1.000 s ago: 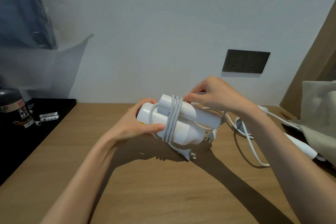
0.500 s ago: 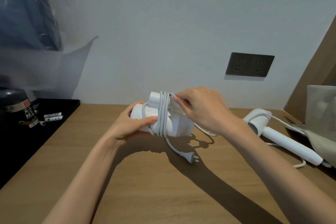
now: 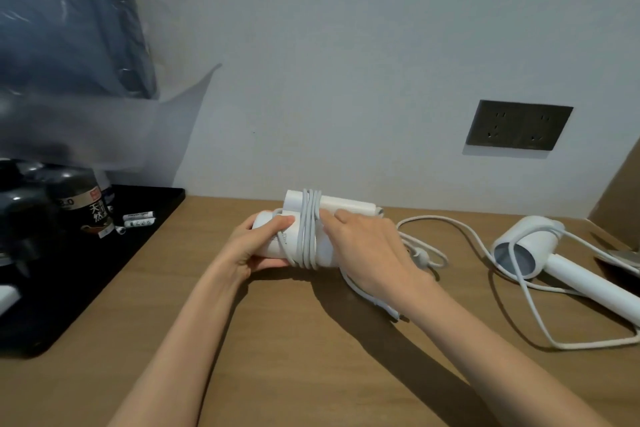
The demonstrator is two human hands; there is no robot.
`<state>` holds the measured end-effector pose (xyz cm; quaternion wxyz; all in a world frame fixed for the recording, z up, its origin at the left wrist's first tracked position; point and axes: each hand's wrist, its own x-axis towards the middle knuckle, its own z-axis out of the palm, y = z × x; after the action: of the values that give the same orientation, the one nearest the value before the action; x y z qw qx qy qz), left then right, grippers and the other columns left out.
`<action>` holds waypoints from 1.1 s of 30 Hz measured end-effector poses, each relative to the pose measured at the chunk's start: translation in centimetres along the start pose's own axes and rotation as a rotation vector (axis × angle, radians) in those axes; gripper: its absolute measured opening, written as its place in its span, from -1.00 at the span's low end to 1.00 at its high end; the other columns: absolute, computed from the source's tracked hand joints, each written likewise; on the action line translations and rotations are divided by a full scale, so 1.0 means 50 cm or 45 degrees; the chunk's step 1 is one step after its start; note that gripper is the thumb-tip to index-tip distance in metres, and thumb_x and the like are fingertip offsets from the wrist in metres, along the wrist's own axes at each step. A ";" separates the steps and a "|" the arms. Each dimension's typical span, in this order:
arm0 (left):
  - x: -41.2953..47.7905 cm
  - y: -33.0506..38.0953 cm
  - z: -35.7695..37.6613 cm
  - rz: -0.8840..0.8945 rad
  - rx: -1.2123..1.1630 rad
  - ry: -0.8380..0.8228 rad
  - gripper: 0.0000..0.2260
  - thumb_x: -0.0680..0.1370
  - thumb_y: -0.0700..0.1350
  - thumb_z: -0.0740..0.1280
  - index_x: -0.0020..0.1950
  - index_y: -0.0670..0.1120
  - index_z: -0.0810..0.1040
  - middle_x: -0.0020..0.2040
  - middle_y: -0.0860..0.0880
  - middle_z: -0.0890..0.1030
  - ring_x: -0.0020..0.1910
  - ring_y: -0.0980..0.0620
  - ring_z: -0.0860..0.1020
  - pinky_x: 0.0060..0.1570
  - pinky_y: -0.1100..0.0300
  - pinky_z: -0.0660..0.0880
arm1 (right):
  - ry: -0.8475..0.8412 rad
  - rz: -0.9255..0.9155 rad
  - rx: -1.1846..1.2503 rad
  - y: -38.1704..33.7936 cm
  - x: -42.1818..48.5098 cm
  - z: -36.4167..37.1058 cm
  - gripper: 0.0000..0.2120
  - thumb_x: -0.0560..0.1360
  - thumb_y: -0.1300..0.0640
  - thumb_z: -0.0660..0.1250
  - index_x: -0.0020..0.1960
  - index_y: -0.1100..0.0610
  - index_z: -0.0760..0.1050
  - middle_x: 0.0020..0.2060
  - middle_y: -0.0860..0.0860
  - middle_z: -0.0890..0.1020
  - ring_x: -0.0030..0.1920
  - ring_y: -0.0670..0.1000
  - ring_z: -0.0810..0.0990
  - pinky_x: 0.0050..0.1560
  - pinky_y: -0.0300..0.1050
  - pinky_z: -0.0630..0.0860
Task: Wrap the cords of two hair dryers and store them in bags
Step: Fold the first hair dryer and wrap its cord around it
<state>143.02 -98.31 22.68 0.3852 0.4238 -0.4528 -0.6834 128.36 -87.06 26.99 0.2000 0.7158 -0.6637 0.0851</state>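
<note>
A folded white hair dryer (image 3: 341, 204) lies low over the wooden desk (image 3: 298, 340), its grey cord (image 3: 308, 229) wound round it in several turns. My left hand (image 3: 256, 246) grips its left end, thumb on top. My right hand (image 3: 370, 250) covers its right part, fingers curled over the body beside the coils. The cord's loose tail runs out under my right wrist. A second white hair dryer (image 3: 540, 253) lies on the desk at the right, its cord (image 3: 533, 315) loose in wide loops.
A black tray (image 3: 114, 263) at the left holds a dark can (image 3: 86, 204), small white tubes (image 3: 138, 218) and a dark kettle-like object. A grey socket plate (image 3: 517, 125) is on the wall. Clear plastic hangs at the upper left.
The wrapped dryer has come down close to the desk. My right hand moved from pinching the cord on top to lying over the dryer's right side. The plug end is now hidden under my right wrist.
</note>
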 end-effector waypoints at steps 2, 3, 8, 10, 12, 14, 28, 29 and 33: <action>0.006 -0.003 -0.002 -0.025 0.009 0.042 -0.61 0.40 -0.12 0.51 0.20 -0.10 0.55 0.12 -0.19 0.61 0.03 -0.14 0.63 -0.20 -0.07 0.64 | -0.026 0.012 0.021 -0.001 -0.002 0.024 -0.53 0.54 0.24 0.16 0.43 0.09 0.22 0.07 0.03 0.54 0.01 0.14 0.57 -0.42 -0.09 0.14; 0.009 -0.004 -0.002 -0.038 0.014 0.059 -0.61 0.40 -0.12 0.51 0.20 -0.10 0.55 0.12 -0.18 0.61 0.02 -0.14 0.63 -0.24 -0.05 0.64 | -0.025 0.019 0.048 0.000 -0.001 0.034 -0.49 0.53 0.24 0.17 0.47 0.09 0.19 0.07 0.03 0.55 0.01 0.14 0.57 -0.45 -0.10 0.09; 0.020 -0.008 0.002 -0.056 0.015 0.098 -0.63 0.42 -0.08 0.49 0.19 -0.09 0.54 0.09 -0.13 0.61 -0.04 -0.07 0.63 -0.35 0.08 0.62 | 0.017 0.003 0.084 0.008 -0.005 0.077 -0.41 0.49 0.23 0.30 0.48 0.12 0.22 -0.07 0.04 0.60 -0.15 0.11 0.60 -0.45 -0.08 0.29; 0.023 -0.010 0.006 -0.039 0.038 0.120 -0.66 0.45 -0.05 0.46 0.18 -0.08 0.54 0.06 -0.10 0.61 -0.06 -0.03 0.62 -0.37 0.13 0.61 | 0.038 0.015 0.112 0.007 -0.008 0.087 -0.48 0.57 0.11 0.23 0.50 0.12 0.20 -0.06 0.03 0.61 -0.14 0.08 0.60 -0.42 -0.06 0.38; 0.019 -0.009 0.013 -0.011 0.136 0.139 -0.69 0.49 0.04 0.40 0.16 -0.04 0.51 0.04 -0.05 0.60 -0.09 0.01 0.60 -0.43 0.20 0.58 | 0.026 0.026 0.177 0.003 -0.010 0.089 -0.49 0.63 0.00 0.11 0.53 0.09 0.09 0.06 0.02 0.57 0.01 0.07 0.58 -0.28 -0.05 0.45; 0.017 -0.010 0.019 0.038 0.272 0.178 -0.71 0.52 0.15 0.31 0.14 0.01 0.47 -0.01 -0.02 0.58 -0.16 0.02 0.61 -0.48 0.22 0.56 | 0.024 0.033 0.196 0.000 -0.009 0.092 -0.46 0.63 -0.05 0.09 0.54 0.06 0.02 0.13 0.01 0.53 0.09 0.05 0.55 -0.18 -0.05 0.49; 0.004 -0.047 0.023 0.886 1.816 0.670 -0.55 0.57 0.10 -0.11 0.36 0.06 0.37 0.16 -0.12 0.52 0.00 -0.19 0.51 -0.26 0.05 0.39 | 0.129 0.180 0.326 0.022 -0.010 0.129 -0.49 0.57 -0.15 0.19 0.48 -0.13 0.19 0.27 0.07 0.35 0.24 0.05 0.44 -0.13 -0.08 0.55; 0.004 -0.044 0.030 0.914 1.768 0.622 -0.59 0.60 0.07 -0.06 0.40 0.08 0.35 0.25 -0.14 0.48 0.13 -0.19 0.47 -0.17 -0.01 0.45 | 0.117 0.185 0.356 0.023 -0.010 0.131 -0.48 0.57 -0.16 0.17 0.49 -0.15 0.15 0.30 0.05 0.35 0.26 0.03 0.43 -0.07 -0.06 0.56; 0.011 -0.057 0.052 1.185 1.748 0.291 -0.56 0.62 -0.16 0.06 0.49 0.14 0.20 0.47 -0.05 0.31 0.50 -0.11 0.18 0.44 -0.24 -0.08 | 0.109 0.152 0.430 0.026 -0.015 0.132 -0.47 0.59 -0.13 0.17 0.50 -0.18 0.09 0.34 0.00 0.34 0.28 -0.02 0.42 0.01 -0.09 0.57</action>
<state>140.03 -97.22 20.44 0.3277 0.4007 -0.8554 0.0201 126.04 -89.08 20.96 0.0998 0.6942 -0.6721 0.2374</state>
